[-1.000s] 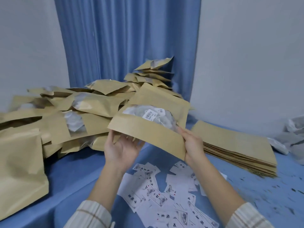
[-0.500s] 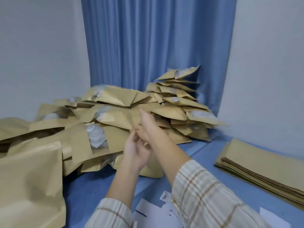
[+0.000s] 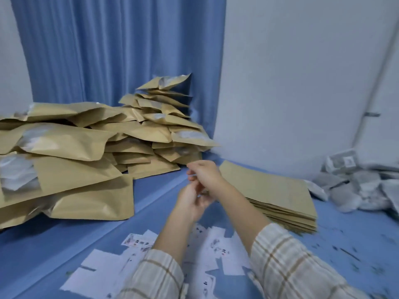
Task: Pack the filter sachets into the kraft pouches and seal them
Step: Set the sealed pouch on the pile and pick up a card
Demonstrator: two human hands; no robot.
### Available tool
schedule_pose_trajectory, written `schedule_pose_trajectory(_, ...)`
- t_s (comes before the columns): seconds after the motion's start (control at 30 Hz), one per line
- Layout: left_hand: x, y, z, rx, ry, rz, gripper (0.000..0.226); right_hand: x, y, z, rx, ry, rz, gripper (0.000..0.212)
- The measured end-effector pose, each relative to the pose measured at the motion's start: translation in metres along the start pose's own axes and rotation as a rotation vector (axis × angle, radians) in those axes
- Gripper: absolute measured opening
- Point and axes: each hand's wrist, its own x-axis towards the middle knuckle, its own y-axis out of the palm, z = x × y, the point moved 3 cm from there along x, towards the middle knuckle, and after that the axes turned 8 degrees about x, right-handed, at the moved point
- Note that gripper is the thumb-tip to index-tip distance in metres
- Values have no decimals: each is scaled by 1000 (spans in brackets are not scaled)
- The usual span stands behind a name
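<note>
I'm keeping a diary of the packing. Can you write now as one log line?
left hand: empty, relaxed | right hand: fingers curled | flat pouches: waiting, untouched

A big untidy heap of filled brown kraft-paper pouches (image 3: pixel 86 152) sprawls over the left and far side of the blue-covered table (image 3: pixel 151 195), rising against the pleated blue curtain (image 3: pixel 121 50); pale contents show through some of their clear windows. To the right lies a neat flat stack of empty kraft pouches (image 3: pixel 272 190), and beyond it, far right by the grey wall, a jumble of grey-white filter sachets (image 3: pixel 356 186). Small white printed paper slips (image 3: pixel 216 251) are scattered on the near part of the cloth. Both arms in checked sleeves reach forward; the left hand (image 3: pixel 191 201) and right hand (image 3: pixel 205 172) meet above the table, fingers loosely curled, blurred, so whether they hold anything is unclear.
</note>
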Motion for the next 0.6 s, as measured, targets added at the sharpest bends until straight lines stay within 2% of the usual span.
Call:
schedule_pose_trajectory(0.1,10,35,40,54,-103,46,24,5,-71,-26,-567,-230,-123,24)
schedule_pose_trajectory(0.17,17,47,63,54,-184,20,14,10,-116,-49,-853,-305,-149,35)
schedule_pose_trajectory(0.23,20,50,78,18,-262,-33,13,13,-161,-79,-1065,-262,-143,51)
schedule_pose_trajectory(0.3,24,50,85,-8,-292,-74,20,10,-204,-109,-1296,-135,-169,71)
schedule_pose_trajectory(0.37,28,50,93,-14,-316,-91,32,4,-230,-133,-1427,-59,-166,77)
schedule_pose_trajectory(0.4,31,51,97,-5,-324,-95,37,1,-236,-139,-1448,-72,-158,74)
schedule_pose_trajectory(0.47,32,54,106,24,-336,-89,44,-4,-236,-141,-1443,-216,-188,60)
schedule_pose_trajectory(0.6,30,67,118,36,-307,-65,52,-24,-221,-125,-1266,-711,-400,13)
